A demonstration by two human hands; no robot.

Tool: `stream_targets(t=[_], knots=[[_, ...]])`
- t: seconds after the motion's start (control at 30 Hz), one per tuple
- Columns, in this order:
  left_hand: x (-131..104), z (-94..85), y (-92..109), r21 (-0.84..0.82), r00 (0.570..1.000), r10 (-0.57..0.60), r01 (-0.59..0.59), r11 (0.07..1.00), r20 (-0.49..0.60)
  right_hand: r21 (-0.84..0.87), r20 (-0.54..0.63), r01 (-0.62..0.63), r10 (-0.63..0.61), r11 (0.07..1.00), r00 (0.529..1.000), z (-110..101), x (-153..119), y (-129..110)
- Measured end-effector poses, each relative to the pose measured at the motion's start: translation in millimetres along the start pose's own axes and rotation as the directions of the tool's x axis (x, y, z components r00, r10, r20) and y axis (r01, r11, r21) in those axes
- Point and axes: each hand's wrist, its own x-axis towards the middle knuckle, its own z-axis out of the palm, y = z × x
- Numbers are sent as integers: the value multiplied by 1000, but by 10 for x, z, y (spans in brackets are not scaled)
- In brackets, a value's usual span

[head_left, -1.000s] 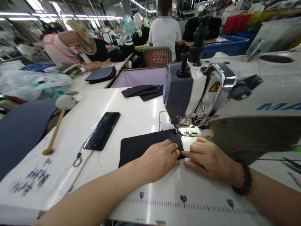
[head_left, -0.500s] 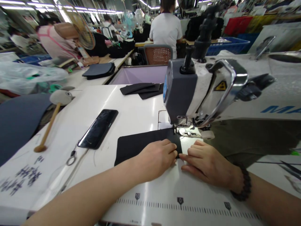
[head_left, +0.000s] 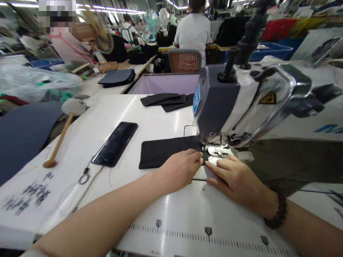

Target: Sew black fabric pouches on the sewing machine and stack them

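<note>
A folded black fabric piece (head_left: 160, 151) lies flat on the white sewing machine table, its right end at the presser foot (head_left: 205, 147) of the sewing machine (head_left: 218, 103). Over the fabric's near right corner, my left hand (head_left: 182, 167) has its fingers curled together and closed on the cloth. My right hand (head_left: 235, 182) lies beside it on the table, index fingertip at the fabric's right edge. Its thumb is stretched out apart from the index finger, and the other fingers bend near the metal plate. The underside of the left fingers is hidden.
On the left lie a phone (head_left: 115, 144) and a wooden-handled mallet (head_left: 62, 141). More black fabric pieces (head_left: 167, 101) rest at the table's back. A printed ruler (head_left: 184, 233) runs along the front edge. Ahead, a person in white (head_left: 193, 34) sits on a chair (head_left: 185, 61).
The fabric has moved away from me along the presser foot and lies straighter. Both hands have shifted slightly forward with it. The whole view has also moved a little.
</note>
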Motion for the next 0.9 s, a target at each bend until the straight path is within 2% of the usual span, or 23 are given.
stream_targets(t=[0.23, 0.47, 0.77, 0.83, 0.9], knots=[[84, -17, -65, 15, 998, -67, 67, 998, -5, -28, -7, -78, 78, 997, 997, 26, 19, 11], [146, 15, -105, 38, 990, -117, 120, 992, -77, -20, 1, -93, 93, 996, 996, 4, 28, -10], [140, 6, -88, 83, 995, -97, 99, 992, -36, -4, 9, -87, 87, 996, 996, -8, 32, -10], [127, 18, -73, 91, 993, -115, 117, 989, -25, -7, 9, -85, 85, 996, 996, -3, 33, -6], [124, 41, -63, 117, 983, -180, 181, 976, -22, -9, 5, -82, 82, 997, 997, 0, 37, -3]])
